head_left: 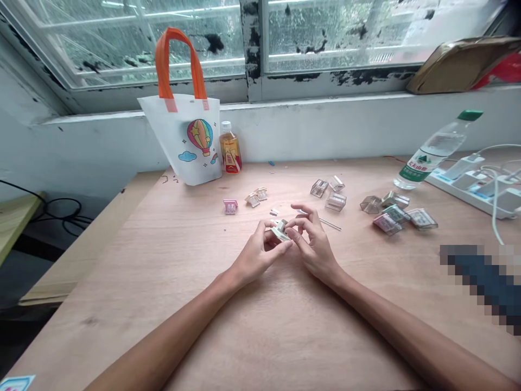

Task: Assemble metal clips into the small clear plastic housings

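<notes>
Head view. The small pale plastic piece (pixel 280 230) was located above the wooden tabletop (pixel 228 336), between the two hands. The left hand (pixel 260 251) was clamped on its left side, thumb below and fingers above; the right hand (pixel 312 247) pinched its right side between thumb and fingertips, with another finger raised. A thin metal rod (pixel 330 224) extended rightward from behind the right hand; whether that hand held it could not be told. Small loose bits (pixel 274 212) lay just beyond the held piece. To the left lay a pink plastic piece (pixel 230 206) and, touching each other, two cream plastic pieces (pixel 253 200). To the right lay three clear boxes (pixel 336 202) and a cluster of five tinted boxes (pixel 387 223). Behind stood a white tote bag (pixel 175 141) beside an amber drink bottle (pixel 230 152); a green-capped water bottle (pixel 431 155) stood near a white power strip (pixel 474 190).
</notes>
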`<state>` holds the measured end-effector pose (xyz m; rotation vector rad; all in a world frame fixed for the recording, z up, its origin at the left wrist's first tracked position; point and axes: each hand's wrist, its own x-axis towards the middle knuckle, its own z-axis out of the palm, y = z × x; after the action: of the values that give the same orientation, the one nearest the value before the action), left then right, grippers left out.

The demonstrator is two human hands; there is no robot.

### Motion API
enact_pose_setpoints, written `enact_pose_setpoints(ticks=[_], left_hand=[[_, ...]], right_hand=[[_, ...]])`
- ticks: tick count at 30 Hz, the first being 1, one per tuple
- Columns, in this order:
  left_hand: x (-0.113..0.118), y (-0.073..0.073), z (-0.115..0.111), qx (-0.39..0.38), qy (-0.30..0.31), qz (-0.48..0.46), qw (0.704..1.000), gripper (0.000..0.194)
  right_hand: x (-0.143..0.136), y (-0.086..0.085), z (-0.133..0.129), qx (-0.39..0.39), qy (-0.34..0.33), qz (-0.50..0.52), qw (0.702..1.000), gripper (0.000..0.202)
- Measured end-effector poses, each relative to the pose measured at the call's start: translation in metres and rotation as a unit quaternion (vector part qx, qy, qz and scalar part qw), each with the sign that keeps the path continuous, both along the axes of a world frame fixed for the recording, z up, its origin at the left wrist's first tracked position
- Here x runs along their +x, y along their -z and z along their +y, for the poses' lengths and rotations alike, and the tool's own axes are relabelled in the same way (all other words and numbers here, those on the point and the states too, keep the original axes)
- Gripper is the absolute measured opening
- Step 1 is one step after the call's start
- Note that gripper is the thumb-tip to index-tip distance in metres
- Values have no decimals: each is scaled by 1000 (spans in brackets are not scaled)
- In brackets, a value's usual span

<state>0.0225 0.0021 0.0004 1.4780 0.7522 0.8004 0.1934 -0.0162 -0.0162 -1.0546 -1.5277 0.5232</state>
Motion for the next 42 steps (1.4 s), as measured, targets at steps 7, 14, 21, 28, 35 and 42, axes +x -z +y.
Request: enact_pose_setpoints(ticks=[7, 14, 21, 28, 35, 42], left_hand=[[0, 3, 0, 49, 2, 19, 999, 37], [-2, 6, 2, 71, 2, 49, 996, 37], [-2, 2, 4, 61, 12, 42, 997, 39], [-3, 0, 4, 60, 13, 50, 997, 42], [-9, -12, 2, 91, 7, 119, 989, 41], [-12, -10, 9, 303, 19, 324, 896, 34]], right_hand=[[1, 3, 0, -12, -8, 3, 1000, 9], [2, 5, 0, 0, -6, 5, 1000, 6], [6, 10, 0, -64, -44, 52, 996, 31], [7, 4, 2, -89, -47, 68, 993, 33], [61, 19, 42, 38, 195, -200, 959, 32], [56, 16, 35, 51, 217, -262, 939, 18]])
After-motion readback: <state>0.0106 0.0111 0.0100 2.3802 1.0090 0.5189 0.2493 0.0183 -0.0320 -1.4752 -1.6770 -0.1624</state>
